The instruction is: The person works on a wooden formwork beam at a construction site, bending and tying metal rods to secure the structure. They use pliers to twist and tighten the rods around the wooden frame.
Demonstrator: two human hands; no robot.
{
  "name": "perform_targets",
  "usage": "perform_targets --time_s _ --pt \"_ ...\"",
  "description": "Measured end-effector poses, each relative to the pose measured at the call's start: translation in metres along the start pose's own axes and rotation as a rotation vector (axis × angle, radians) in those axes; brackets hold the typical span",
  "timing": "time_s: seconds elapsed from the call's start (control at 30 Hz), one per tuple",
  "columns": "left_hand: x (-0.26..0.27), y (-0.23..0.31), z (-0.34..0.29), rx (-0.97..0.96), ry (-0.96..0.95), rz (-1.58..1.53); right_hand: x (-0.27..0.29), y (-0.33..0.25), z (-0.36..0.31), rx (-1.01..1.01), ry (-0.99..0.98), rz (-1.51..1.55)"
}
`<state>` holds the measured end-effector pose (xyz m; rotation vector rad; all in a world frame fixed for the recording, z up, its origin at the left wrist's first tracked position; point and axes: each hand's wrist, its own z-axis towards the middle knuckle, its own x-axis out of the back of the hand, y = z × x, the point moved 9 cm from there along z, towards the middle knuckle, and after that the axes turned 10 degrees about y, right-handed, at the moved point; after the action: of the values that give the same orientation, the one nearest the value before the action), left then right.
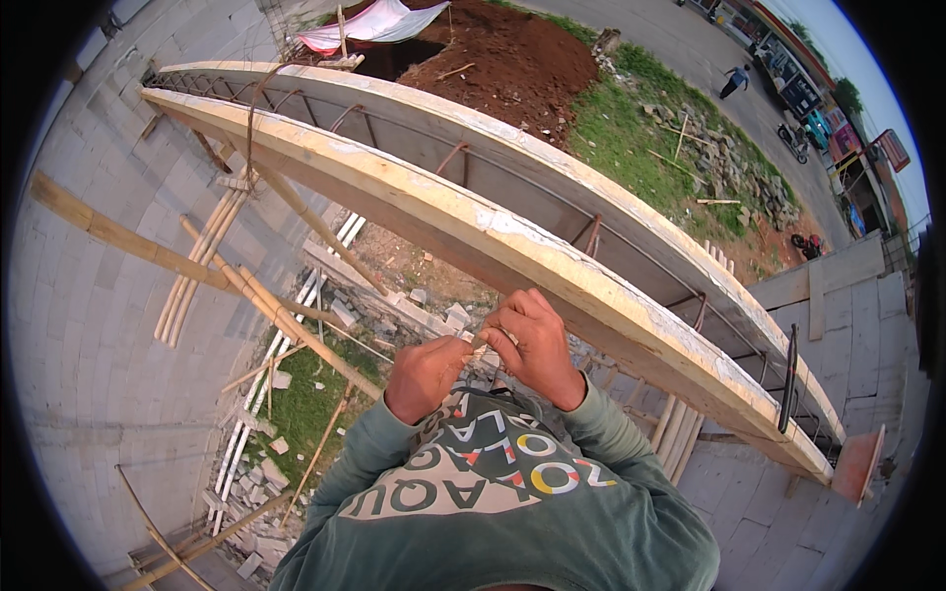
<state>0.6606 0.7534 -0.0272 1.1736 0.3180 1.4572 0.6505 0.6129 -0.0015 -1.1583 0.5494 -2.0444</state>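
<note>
My left hand (430, 374) and my right hand (538, 349) meet in front of my chest, close to the near side of a long wooden beam form (443, 202). Both have their fingers closed in a pinch. Whatever lies between the fingertips is too small to make out. Inside the form, between its two board walls, runs a cage of rusty reinforcing bars (461, 150). A dark long-handled tool (789, 379), perhaps pincers, stands against the form's right end, away from my hands.
Bamboo poles (138, 239) cross at left beside a grey block wall (89, 325). Below me lie broken blocks (266, 478) and white pipes (235, 448). Beyond the form are a red soil heap (532, 59), grass, and a person (735, 81) on the road.
</note>
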Motion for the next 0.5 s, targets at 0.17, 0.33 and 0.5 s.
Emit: perform_targets --time_s 0.17,0.33,0.5 --pt "0.003 -0.016 -0.003 0.191 -0.111 -0.123 0.0 0.007 0.001 -0.096 -0.005 0.282" --pt "0.01 -0.026 -0.006 0.351 -0.2 -0.223 -0.002 -0.033 -0.01 0.518 -0.055 -0.146" --pt "0.009 -0.015 -0.004 0.184 -0.158 -0.122 -0.012 -0.019 -0.012 0.37 -0.123 -0.033"
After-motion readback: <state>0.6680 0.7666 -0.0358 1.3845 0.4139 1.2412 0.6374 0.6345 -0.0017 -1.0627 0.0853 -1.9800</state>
